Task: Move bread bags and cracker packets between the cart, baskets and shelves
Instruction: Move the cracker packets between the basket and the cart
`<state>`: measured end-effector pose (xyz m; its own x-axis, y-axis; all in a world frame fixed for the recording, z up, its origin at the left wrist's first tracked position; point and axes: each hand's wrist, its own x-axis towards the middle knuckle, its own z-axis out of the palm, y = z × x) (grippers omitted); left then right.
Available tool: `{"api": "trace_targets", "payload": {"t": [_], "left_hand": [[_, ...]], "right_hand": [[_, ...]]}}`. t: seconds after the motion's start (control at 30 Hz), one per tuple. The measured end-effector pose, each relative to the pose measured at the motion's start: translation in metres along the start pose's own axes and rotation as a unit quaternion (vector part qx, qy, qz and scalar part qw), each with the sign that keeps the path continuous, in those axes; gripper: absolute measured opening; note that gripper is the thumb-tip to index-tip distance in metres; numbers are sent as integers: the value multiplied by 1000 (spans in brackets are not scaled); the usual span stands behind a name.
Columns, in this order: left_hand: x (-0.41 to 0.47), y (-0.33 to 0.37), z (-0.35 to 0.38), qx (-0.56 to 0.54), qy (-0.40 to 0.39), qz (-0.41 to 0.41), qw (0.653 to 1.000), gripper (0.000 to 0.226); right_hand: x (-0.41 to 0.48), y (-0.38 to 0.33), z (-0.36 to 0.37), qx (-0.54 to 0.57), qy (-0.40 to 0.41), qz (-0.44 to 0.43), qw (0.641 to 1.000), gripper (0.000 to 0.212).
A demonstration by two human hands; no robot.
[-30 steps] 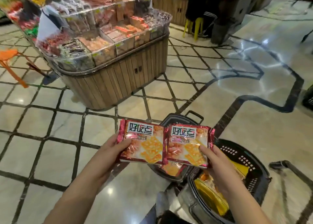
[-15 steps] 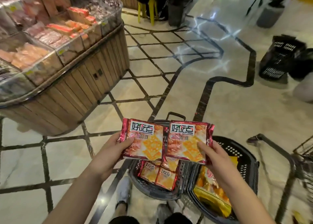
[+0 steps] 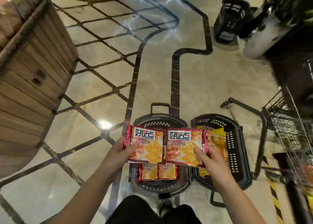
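Observation:
I hold two red-and-orange cracker packets side by side above two black baskets on the floor. My left hand (image 3: 121, 150) grips the left cracker packet (image 3: 145, 145) by its left edge, thumb on its face. My right hand (image 3: 210, 161) grips the right cracker packet (image 3: 184, 146) at its right edge. Right under them stands the left basket (image 3: 159, 120), with two more cracker packets (image 3: 158, 172) lying in it. Yellow bread bags (image 3: 218, 143) fill the right basket (image 3: 237, 139).
A wooden display stand (image 3: 32, 75) rises at the left. A wire cart (image 3: 291, 127) stands at the right with its handle (image 3: 243, 106) reaching toward the baskets. Another black basket (image 3: 228, 19) sits far back right. My dark trouser legs (image 3: 152, 212) show at the bottom.
My view has tilted down and turned right, so the baskets now lie straight below the packets. The packets have come lower over the left basket. Both hands keep their hold.

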<state>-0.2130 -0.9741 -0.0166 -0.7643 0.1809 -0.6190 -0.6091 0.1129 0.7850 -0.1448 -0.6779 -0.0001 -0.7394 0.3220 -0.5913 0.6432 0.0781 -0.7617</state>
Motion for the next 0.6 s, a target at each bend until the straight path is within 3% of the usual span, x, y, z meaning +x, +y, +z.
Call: {"api": "trace_targets", "payload": {"t": [0.23, 0.4, 0.6], "left_hand": [[96, -72, 18, 51, 63, -15, 997, 24], [183, -154, 48, 102, 96, -19, 990, 12], [275, -261, 73, 170, 139, -39, 975, 17]], "right_hand": [[91, 62, 32, -54, 41, -7, 998, 32], [182, 151, 62, -128, 81, -14, 988, 42], [272, 260, 94, -163, 77, 10, 983, 38]]}}
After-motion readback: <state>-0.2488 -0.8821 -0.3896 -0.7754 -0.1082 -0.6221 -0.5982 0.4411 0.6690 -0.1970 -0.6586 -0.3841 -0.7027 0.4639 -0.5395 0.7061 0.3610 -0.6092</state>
